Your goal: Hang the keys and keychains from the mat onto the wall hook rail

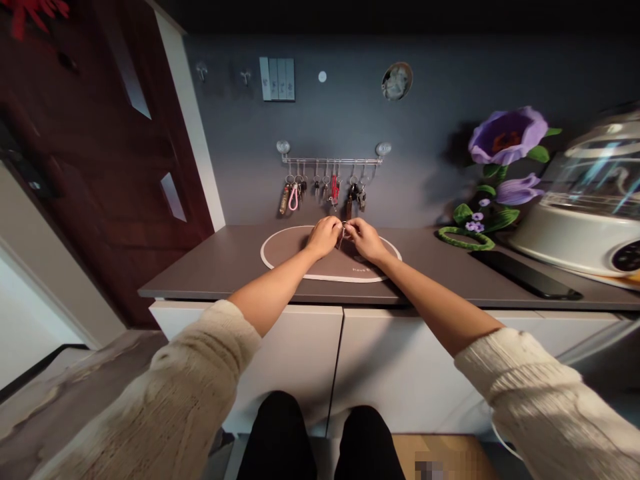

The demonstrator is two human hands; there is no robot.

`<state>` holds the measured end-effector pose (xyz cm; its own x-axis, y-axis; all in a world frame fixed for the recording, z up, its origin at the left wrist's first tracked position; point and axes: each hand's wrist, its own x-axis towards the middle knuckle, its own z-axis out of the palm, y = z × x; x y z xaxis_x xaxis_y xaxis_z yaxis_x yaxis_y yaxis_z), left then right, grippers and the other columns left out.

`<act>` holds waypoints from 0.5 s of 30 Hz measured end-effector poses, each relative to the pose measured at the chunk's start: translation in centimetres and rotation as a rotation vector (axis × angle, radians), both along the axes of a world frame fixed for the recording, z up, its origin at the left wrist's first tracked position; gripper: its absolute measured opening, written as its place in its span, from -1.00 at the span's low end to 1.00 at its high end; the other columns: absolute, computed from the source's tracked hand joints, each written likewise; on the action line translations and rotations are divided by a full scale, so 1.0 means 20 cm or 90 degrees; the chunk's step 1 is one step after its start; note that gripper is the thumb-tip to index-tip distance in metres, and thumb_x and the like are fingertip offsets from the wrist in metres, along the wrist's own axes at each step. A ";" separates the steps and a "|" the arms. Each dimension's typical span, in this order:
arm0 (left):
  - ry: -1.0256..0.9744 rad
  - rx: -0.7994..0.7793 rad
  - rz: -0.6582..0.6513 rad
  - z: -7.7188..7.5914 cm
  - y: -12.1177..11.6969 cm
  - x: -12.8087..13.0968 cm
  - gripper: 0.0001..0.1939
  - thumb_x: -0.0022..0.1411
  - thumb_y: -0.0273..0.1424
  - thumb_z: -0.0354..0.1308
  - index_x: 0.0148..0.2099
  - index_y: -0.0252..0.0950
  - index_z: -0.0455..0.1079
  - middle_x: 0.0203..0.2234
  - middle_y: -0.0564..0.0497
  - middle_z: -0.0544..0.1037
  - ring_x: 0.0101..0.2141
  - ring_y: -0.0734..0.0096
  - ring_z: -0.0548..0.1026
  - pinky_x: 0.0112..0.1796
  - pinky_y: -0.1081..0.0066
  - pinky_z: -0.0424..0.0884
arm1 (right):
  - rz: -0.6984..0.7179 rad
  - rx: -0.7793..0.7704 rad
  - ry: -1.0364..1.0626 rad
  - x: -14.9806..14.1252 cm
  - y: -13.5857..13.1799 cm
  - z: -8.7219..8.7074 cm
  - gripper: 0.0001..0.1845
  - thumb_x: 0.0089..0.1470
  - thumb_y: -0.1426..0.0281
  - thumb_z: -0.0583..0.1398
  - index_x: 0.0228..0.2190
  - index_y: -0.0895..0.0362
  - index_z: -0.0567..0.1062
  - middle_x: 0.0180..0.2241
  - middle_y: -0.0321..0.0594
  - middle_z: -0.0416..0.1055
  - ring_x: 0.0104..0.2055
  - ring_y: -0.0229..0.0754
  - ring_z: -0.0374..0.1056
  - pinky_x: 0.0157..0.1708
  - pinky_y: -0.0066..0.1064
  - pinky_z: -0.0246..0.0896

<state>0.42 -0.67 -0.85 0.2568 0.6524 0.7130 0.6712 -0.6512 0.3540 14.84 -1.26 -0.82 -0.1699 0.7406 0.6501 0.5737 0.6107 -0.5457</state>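
Note:
Over the oval brown mat [285, 248] with a pale rim, my two hands meet with fingertips close together. My left hand [325, 235] is closed, pinching a small key ring [343, 227] from the left. From the right, my right hand [365, 237] pinches at the same ring, fingers closed. Something thin, perhaps a key, hangs below the ring between the hands; its details are too small to make out. Behind them on the wall is a clear hook rail [333, 161], where several key bunches hang, one with a pink loop strap [293, 197] and one with a red cord [335, 189].
On the grey-brown counter [220, 267], a black phone [525, 274] lies at the right. Beside it stand purple crocheted flowers [509, 137] and a white appliance with a clear cover [565, 230]. White cabinet doors [285, 353] are below; a dark red door [100, 160] is at left.

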 end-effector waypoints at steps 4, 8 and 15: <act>-0.027 0.004 0.000 0.00 0.00 0.00 -0.81 0.22 -0.43 -0.15 -0.36 -0.28 0.27 -0.37 -0.02 0.43 -0.27 0.40 0.33 -0.18 0.40 0.24 | 0.052 -0.054 0.086 0.00 0.04 -0.02 -0.78 -0.01 0.25 0.06 -0.38 0.15 0.32 -0.41 -0.24 0.35 -0.37 -0.27 0.25 -0.30 -0.41 0.18; -0.043 0.001 0.003 0.00 0.01 0.00 -0.81 0.22 -0.43 -0.15 -0.35 -0.28 0.27 -0.36 -0.01 0.43 -0.27 0.41 0.34 -0.18 0.40 0.24 | 0.103 -0.113 0.178 -0.01 0.06 -0.03 -0.77 -0.04 0.22 0.08 -0.40 0.13 0.29 -0.48 -0.31 0.31 -0.41 -0.30 0.25 -0.34 -0.42 0.22; -0.045 0.004 -0.010 -0.01 0.01 0.01 -0.81 0.22 -0.41 -0.14 -0.34 -0.29 0.29 -0.37 -0.01 0.43 -0.28 0.41 0.34 -0.19 0.39 0.25 | 0.129 -0.143 0.217 0.00 0.06 -0.02 -0.77 -0.09 0.22 0.11 -0.46 0.15 0.30 -0.53 -0.33 0.29 -0.48 -0.33 0.22 -0.37 -0.43 0.22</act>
